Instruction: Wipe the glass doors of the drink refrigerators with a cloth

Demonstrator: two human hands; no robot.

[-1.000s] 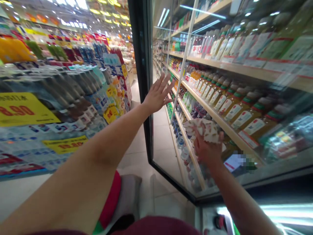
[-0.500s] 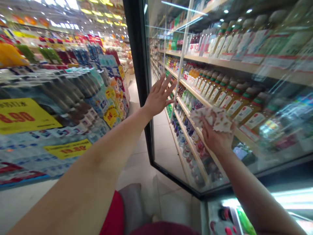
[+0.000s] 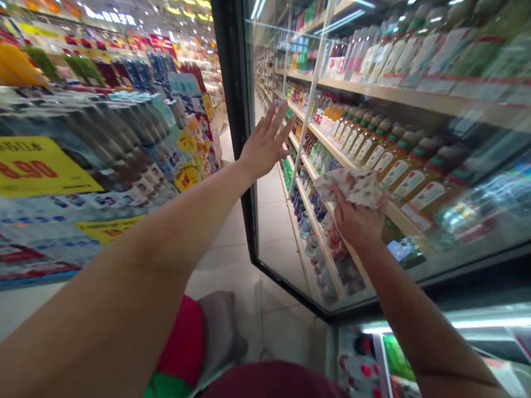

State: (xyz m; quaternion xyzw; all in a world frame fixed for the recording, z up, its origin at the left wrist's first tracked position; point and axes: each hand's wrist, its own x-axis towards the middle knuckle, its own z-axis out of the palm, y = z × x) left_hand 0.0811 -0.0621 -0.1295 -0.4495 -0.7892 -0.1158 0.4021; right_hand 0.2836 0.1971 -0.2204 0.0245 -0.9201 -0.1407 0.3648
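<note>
A glass door (image 3: 282,237) with a black frame (image 3: 237,110) stands swung out in front of me. My left hand (image 3: 267,142) is at its far upright edge, fingers spread and palm toward the glass; I cannot tell how firmly it touches. Against the pane, my right hand (image 3: 360,224) holds a crumpled pale cloth (image 3: 350,185) with a reddish-brown pattern. The cloth bunches under and ahead of the fingers. Rows of bottles (image 3: 398,166) on shelves show in the glass, whether through it or mirrored I cannot tell.
Stacked packs of bottled drinks (image 3: 124,121) with yellow price signs (image 3: 45,166) line the left side. A lit cooler shelf with red-capped bottles (image 3: 360,367) is at the lower right. Below the door lies pale tiled floor (image 3: 224,265).
The right hand and cloth have shifted slightly left across the glass. My left hand stays at the door edge, fingers still spread. The view has tipped a little.
</note>
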